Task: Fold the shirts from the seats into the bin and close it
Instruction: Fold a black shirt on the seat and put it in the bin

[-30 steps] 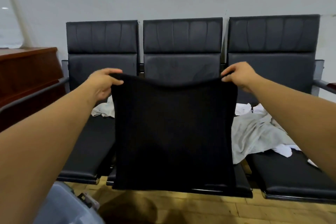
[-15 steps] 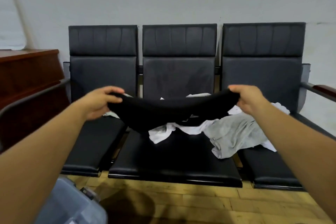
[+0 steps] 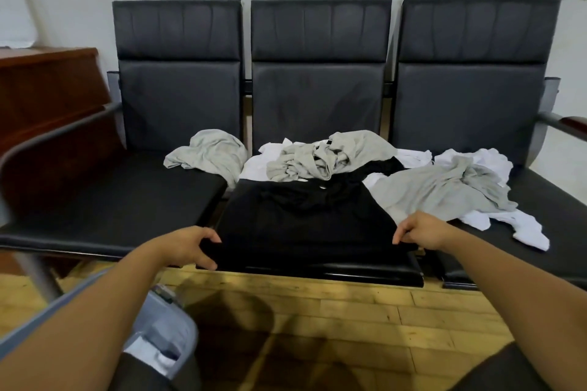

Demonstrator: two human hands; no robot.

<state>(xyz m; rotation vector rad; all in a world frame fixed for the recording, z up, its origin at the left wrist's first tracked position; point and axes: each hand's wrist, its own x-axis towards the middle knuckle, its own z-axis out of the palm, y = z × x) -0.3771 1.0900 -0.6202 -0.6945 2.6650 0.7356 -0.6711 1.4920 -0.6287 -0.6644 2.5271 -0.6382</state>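
A black shirt [image 3: 305,219] lies spread flat on the middle seat [image 3: 365,273] of a row of black seats. My left hand [image 3: 187,246] pinches its near left corner and my right hand [image 3: 421,232] pinches its near right corner, both at the seat's front edge. Behind it sits a crumpled pile of grey shirts [image 3: 324,157] on white ones. Another grey shirt [image 3: 209,152] lies on the left seat, and a grey shirt [image 3: 444,190] with white shirts [image 3: 508,222] spreads over the right seat. The grey-blue bin [image 3: 165,330] stands on the floor at lower left, partly hidden by my left arm.
A wooden cabinet [image 3: 47,89] stands at the left beside the seat row's metal armrest [image 3: 38,140]. A second armrest [image 3: 565,122] ends the row on the right. Wooden floor [image 3: 349,311] lies between me and the seats.
The black shirt was held up in the air, then lowered and laid flat on the middle seat. Both hands came down and towards me, still holding its corners.
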